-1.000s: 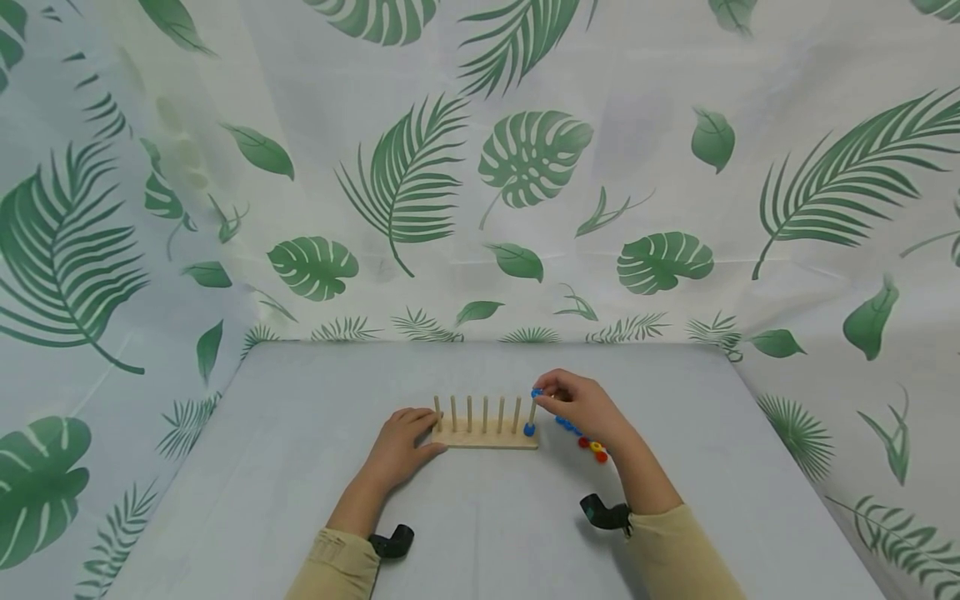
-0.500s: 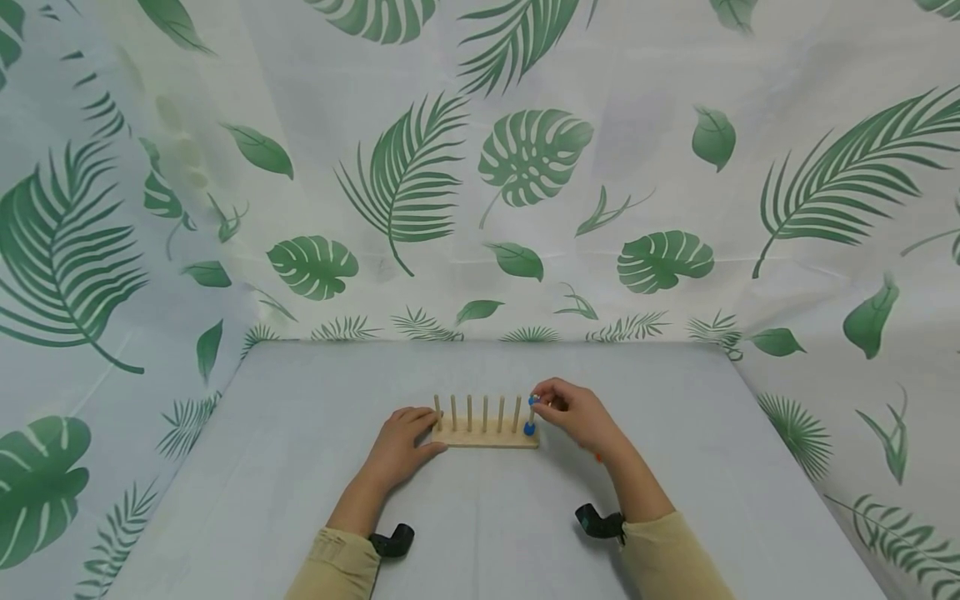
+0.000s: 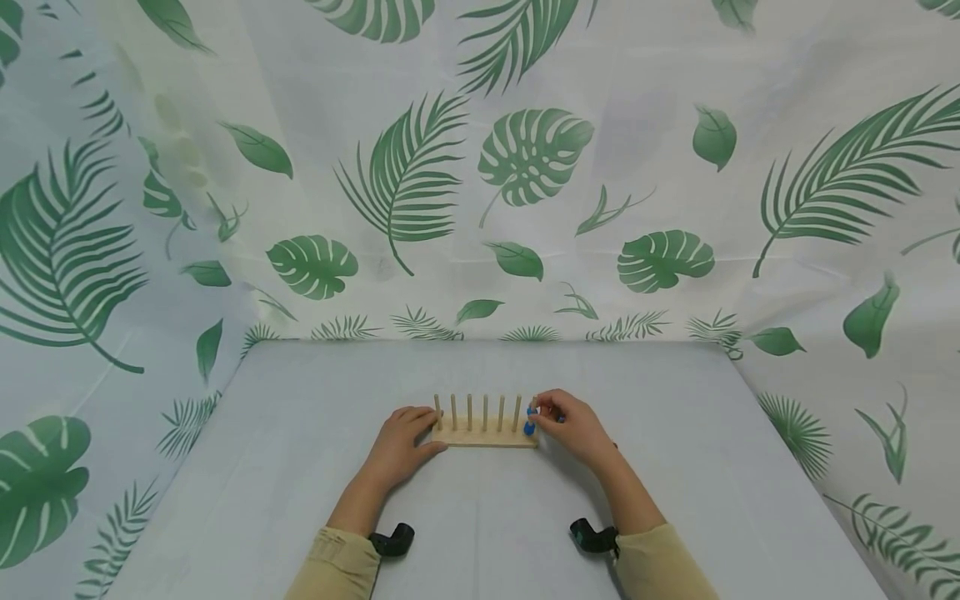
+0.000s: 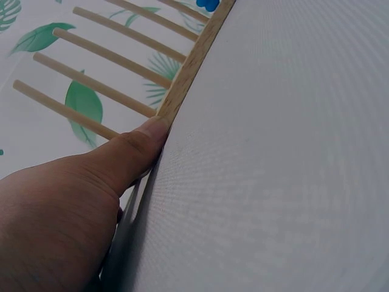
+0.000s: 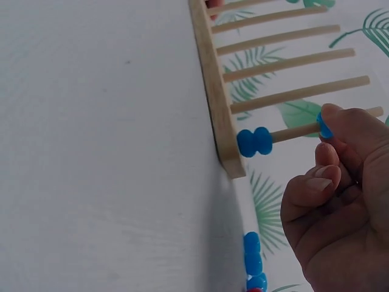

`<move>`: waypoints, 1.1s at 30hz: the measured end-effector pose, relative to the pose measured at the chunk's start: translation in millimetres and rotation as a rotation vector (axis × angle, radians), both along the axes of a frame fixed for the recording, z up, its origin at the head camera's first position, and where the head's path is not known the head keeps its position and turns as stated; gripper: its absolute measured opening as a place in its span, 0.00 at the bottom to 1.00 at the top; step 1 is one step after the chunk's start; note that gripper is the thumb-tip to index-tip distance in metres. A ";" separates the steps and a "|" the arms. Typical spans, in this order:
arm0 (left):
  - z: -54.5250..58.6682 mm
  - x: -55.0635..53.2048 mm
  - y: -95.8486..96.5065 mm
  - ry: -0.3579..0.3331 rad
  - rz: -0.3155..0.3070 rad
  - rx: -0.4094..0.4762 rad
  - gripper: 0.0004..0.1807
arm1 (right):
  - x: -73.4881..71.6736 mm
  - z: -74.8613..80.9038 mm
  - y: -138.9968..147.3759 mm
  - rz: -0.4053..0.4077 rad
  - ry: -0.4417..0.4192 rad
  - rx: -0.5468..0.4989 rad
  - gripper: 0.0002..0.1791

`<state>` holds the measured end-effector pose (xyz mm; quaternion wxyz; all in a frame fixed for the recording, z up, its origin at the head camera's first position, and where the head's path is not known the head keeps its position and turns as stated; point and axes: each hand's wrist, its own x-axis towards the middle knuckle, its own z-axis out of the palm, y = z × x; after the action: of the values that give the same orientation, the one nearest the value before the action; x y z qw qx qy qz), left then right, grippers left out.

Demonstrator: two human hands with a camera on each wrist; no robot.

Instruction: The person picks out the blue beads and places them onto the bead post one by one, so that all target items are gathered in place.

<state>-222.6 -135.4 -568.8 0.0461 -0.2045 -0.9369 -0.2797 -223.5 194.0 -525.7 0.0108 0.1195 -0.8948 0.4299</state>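
Pale wooden board (image 3: pixel 487 440) sits on the white table (image 3: pixel 480 533); the left hand (image 3: pixel 402 440) grips its left edge. Six thin sticks (image 3: pixel 485 412) are bare. The right hand (image 3: pixel 577 422) pinches a round blue bead (image 5: pixel 324 126) on the right-edge stick (image 5: pixel 295 132), above two seated beads (image 5: pixel 247 143); loose blue beads (image 5: pixel 253 264) aren't on yet.

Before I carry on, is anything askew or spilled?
Nothing stands out. The wooden rack looks intact, the loose beads in view lie in a row, and the right hand pinches a blue bead on the end peg above two others.
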 end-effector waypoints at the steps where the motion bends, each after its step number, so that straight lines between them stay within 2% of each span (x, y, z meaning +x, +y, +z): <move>1: 0.0 0.1 -0.1 -0.001 0.001 -0.006 0.32 | 0.2 -2.1 0.1 -0.001 -0.001 -0.001 0.11; 6: -1.8 -0.4 -0.7 0.006 0.002 -0.025 0.33 | -0.3 -11.7 0.2 0.006 -0.003 0.006 0.10; 13: -5.0 -1.7 -0.6 -0.005 0.012 -0.012 0.33 | -0.6 -19.6 -0.4 -0.001 -0.063 -0.019 0.09; 22: -3.9 -1.3 -0.2 -0.003 0.007 -0.002 0.32 | 2.5 -22.4 -1.5 -0.022 -0.146 -0.071 0.09; 33: -2.8 -1.2 -0.1 -0.007 0.007 -0.008 0.32 | 3.1 -23.8 -1.7 -0.031 -0.173 -0.080 0.09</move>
<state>-223.8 -135.5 -571.5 0.0428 -0.2006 -0.9388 -0.2767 -220.4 192.3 -549.5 -0.0550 0.0678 -0.8763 0.4738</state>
